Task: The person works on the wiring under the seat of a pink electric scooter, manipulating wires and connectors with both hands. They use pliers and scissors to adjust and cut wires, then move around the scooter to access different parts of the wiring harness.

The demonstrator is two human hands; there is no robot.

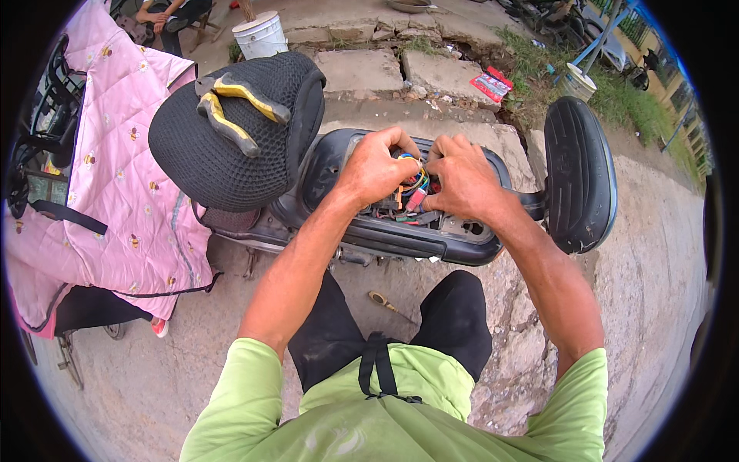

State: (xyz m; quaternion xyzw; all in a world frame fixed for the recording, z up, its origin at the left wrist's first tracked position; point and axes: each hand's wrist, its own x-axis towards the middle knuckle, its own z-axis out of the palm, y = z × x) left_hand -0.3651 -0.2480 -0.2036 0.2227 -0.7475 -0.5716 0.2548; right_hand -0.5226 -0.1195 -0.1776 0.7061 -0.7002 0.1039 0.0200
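Both hands work over the open compartment (369, 233) of a black scooter. My left hand (377, 171) is closed, thumb and forefinger pinched on thin coloured wires (418, 182). Across from it my right hand (466, 177) has its fingers curled on the same bundle, its thumb beside a pink connector (416, 201). The fingertips partly hide what they pinch. More dark cables and an orange part (398, 197) lie below the hands. Yellow-handled pliers (240, 108) rest on the mesh-covered seat (219, 158), which is tipped up to the left.
A padded backrest (579, 175) stands to the right. At left a pink quilted cover (131, 177) drapes over the scooter's front. A screwdriver (389, 304) lies on the ground between my legs. Farther off are a white bucket (260, 35), a red packet (493, 83) and a seated person (173, 17).
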